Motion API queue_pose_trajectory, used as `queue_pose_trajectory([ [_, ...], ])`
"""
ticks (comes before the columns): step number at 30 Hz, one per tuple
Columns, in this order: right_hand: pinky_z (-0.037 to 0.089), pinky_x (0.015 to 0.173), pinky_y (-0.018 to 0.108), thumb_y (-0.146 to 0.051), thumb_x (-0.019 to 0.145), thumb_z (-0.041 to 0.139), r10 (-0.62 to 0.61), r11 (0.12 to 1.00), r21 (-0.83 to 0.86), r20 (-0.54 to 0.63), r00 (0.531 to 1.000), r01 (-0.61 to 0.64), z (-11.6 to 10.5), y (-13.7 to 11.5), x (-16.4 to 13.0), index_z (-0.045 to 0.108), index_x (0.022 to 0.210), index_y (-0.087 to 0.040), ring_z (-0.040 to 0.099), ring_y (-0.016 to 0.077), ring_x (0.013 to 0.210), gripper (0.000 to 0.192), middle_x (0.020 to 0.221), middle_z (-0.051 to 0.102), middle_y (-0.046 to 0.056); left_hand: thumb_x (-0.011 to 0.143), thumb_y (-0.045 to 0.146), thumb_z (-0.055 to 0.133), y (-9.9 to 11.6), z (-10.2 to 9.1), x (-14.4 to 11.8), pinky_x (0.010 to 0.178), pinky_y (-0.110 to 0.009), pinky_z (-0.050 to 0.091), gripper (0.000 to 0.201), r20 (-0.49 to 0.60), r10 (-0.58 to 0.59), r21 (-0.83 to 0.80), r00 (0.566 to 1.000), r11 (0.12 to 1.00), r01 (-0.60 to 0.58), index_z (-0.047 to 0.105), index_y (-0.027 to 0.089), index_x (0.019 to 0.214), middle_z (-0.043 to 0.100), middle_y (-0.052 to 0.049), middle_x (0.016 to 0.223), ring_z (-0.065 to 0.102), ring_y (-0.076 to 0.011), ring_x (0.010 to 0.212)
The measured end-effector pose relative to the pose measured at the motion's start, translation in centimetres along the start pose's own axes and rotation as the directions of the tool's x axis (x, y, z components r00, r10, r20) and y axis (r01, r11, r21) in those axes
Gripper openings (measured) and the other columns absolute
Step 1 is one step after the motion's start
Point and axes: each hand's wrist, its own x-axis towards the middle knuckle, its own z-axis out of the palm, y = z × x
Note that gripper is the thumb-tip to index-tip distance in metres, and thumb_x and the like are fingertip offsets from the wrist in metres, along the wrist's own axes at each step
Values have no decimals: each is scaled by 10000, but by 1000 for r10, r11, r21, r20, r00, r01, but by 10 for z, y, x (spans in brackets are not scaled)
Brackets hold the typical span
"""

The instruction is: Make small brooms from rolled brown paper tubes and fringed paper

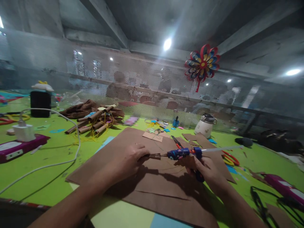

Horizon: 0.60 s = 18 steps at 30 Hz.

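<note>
My right hand grips a blue glue gun with a clear glue stick poking out of its back. The nozzle points left at a small brown fringed paper piece. My left hand pinches that piece by its near end. Both hands hover just above large brown cardboard sheets lying on the green table.
Rolled brown paper tubes and brown cloth lie at the back left. A white charger with a cable sits on a purple box. Orange scissors, a white jar, a colourful paper pinwheel on the mesh screen; people sit behind it.
</note>
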Motion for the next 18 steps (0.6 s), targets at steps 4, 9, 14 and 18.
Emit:
queue_pose_trajectory([
  [4,340,478,255,-675,767,468,8,1000,-3,-11,1000,-8,-1,-2,0,551,568,-155,443,137,483,564,511,517,32,858,165,434,1,-1,0,652,-259,392,199,16,-11,4,1000,1000,11,620,201,919,617,-50,855,535,-150,748],
  [9,348,473,244,-683,778,454,-7,1000,11,50,999,6,3,-1,1,570,597,-137,450,132,497,587,538,522,38,837,140,448,2,0,0,664,-262,396,196,48,-24,23,999,999,23,613,203,922,619,-45,869,538,-150,753],
  [14,338,481,243,-676,791,453,-2,1000,-28,29,1000,2,2,0,1,580,600,-123,436,125,498,598,520,508,30,831,129,445,1,-1,-1,681,-261,402,224,37,-21,20,999,1000,20,613,209,954,624,-46,882,550,-157,792],
  [18,328,475,248,-686,763,477,-22,998,50,-25,999,24,1,-2,-1,567,577,-132,440,133,505,591,543,520,40,836,178,461,4,-3,0,641,-257,385,165,64,-38,38,997,999,36,606,206,911,628,-34,852,545,-156,750],
])
